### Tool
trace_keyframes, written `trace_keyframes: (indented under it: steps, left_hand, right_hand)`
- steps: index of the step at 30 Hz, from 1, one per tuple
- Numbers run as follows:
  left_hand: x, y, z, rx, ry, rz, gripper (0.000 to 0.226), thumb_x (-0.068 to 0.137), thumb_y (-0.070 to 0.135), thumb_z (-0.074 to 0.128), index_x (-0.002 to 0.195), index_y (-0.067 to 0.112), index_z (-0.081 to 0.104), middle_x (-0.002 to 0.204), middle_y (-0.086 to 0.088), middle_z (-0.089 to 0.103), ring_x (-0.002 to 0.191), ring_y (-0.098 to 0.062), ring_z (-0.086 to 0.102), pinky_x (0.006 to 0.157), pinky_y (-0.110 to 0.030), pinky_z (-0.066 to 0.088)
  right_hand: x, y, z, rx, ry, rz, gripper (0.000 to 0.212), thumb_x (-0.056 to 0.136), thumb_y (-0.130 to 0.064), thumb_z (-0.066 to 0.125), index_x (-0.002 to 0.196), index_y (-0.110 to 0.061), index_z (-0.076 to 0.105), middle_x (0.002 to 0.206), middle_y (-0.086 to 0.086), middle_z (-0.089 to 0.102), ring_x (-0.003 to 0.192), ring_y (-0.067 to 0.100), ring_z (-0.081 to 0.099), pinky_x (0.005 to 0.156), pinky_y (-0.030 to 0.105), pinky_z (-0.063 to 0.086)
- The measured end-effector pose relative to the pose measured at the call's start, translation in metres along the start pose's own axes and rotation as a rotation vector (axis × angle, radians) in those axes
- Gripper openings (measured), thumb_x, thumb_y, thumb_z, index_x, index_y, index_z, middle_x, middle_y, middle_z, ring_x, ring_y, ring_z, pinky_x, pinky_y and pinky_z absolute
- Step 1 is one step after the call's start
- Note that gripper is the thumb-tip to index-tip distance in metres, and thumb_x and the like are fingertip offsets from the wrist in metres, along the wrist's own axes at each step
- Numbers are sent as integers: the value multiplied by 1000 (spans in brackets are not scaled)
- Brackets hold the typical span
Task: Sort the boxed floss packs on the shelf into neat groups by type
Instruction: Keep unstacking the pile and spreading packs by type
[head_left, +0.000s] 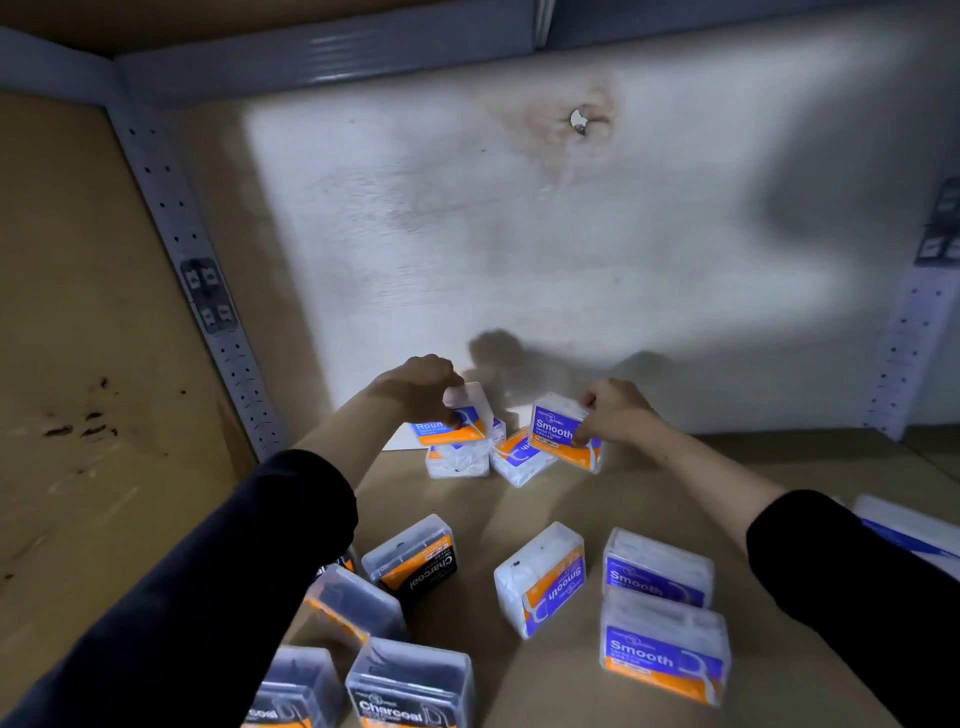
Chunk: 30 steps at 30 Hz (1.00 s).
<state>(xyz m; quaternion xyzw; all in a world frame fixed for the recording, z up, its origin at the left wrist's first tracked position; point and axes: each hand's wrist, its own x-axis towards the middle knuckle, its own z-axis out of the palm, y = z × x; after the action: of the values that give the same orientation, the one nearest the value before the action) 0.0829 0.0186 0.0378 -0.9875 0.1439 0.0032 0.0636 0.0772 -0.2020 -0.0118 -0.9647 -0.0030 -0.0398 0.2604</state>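
Left hand (421, 395) curls round Round pack (460, 422) atop rear pile (514, 460) | right hand (618, 415) pinches Smooth pack (561, 428), likely bound for Smooth group (660, 608) front-right | Charcoal group (415, 564) front-left.

Dim overall, with 1 bright patch on the back wall (467, 234), lit from the camera's side; soft shadows of the left hand (421, 389) and right hand (618, 415) thrown on that wall, up and to the right; murky brown gloom on the side panel (78, 260); slightly smeared throughout; boxes (410, 691) at the bottom edge blurred; metal post (176, 234) slanted by wide-angle distortion; black sleeves (208, 597) nearly without detail.
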Motion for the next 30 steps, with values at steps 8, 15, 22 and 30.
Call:
trace_keyframes:
  steps: [8,15,22,30]
  left_hand:
    - [-44,20,-19,-2,-8,-1,52,82,37,67,128,16,57,128,-10,57,119,-28,51,95,-33,44]
    - [-70,31,-31,17,-1,10,50,81,40,67,125,17,60,125,-10,58,116,-27,52,91,-31,45]
    - [-79,40,-40,34,2,46,45,83,40,66,120,17,61,122,-9,60,115,-25,52,84,-29,43]
    - [-79,65,-48,-4,12,85,44,82,37,68,120,17,62,122,-7,60,113,-24,54,81,-28,42]
  right_hand:
    - [-43,15,-5,-96,-123,-17,51,74,-15,74,120,0,57,127,15,59,113,25,58,90,29,47]
    - [-58,34,11,-114,-226,0,44,68,-4,74,111,2,62,120,17,64,92,20,58,73,23,42]
    - [-65,45,18,-71,-233,19,42,74,-7,72,113,3,61,120,17,63,101,24,60,80,28,46]
    - [-93,58,-7,16,56,-29,25,83,-7,61,106,-2,67,115,13,66,106,26,60,76,22,40]
